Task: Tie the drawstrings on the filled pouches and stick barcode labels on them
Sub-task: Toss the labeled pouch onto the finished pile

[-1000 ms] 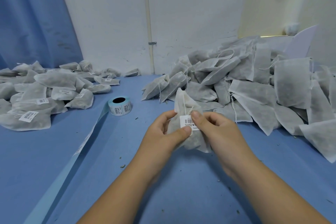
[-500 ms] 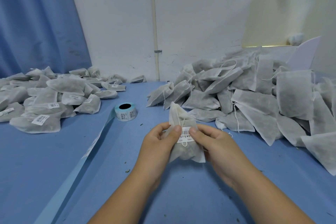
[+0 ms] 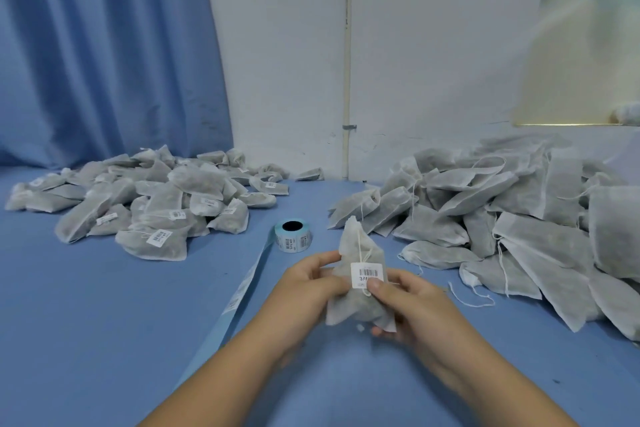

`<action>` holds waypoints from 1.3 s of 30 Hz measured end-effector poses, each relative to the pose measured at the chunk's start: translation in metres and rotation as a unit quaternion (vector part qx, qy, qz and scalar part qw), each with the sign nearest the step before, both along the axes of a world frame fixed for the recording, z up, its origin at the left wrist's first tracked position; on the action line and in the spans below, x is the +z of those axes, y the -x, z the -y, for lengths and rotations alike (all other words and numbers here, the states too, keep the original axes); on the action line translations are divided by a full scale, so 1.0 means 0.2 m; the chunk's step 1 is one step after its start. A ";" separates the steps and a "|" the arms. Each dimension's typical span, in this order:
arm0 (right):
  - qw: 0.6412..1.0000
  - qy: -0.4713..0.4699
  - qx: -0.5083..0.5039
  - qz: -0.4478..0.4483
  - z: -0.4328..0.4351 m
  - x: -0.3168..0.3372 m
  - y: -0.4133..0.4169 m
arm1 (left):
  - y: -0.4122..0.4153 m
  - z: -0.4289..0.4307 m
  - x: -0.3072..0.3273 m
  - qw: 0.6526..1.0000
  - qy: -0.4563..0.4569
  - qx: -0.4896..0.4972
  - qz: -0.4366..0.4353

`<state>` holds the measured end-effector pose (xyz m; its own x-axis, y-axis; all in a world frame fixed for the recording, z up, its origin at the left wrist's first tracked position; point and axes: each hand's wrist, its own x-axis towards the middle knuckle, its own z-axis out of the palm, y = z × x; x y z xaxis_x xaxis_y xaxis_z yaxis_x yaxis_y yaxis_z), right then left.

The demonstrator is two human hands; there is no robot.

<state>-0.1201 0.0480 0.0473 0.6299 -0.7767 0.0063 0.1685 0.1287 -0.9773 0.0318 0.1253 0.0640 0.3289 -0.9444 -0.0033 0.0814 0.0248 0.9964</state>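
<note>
- I am holding the pouch (image 3: 356,305) upright in the lower centre of the frame, just above the blue bench (image 3: 86,322), with its gathered neck pointing up.
- My left grip (image 3: 308,284) is curling round the pouch's left side. My right grip (image 3: 415,302) is wrapping round its right side, with the thumb (image 3: 375,285) pressing on the lower edge of the barcode label (image 3: 367,272).
- The label is sitting on the pouch's upper front, just below the tied drawstring (image 3: 362,250). I cannot tell whether a strand is running under its left edge.
- To seat it well, I am thinking of rubbing the thumb from the middle out to each corner. The left fingers should be backing the fabric from behind, because the loose filling will likely be giving way under pressure.
- I am judging the fuzzy fabric a poor surface for glue, so the corners are calling for firm pressing.
- I am taking care not to crease the bars or pull on the knot.
- The labelled pile (image 3: 156,204) is lying at middle left and looks like the place for this pouch.
- The label roll (image 3: 292,236) is standing just beyond my hands, and the unlabelled heap (image 3: 502,218) is filling the right.
</note>
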 end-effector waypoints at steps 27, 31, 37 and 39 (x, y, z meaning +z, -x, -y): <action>0.993 -0.065 0.050 0.083 0.39 0.31 -1.22 | -0.73 0.19 0.10 0.965 0.045 0.217 -0.138; 0.994 -0.099 -0.017 0.034 0.46 0.15 -0.96 | -0.59 0.30 0.09 0.969 0.036 0.187 -0.160; 0.993 -0.092 -0.074 0.016 0.50 0.07 -0.53 | -0.31 0.46 0.03 0.977 0.012 0.145 -0.157; 0.992 -0.090 -0.085 0.018 0.49 0.05 -0.39 | -0.20 0.51 0.01 0.978 0.006 0.133 -0.160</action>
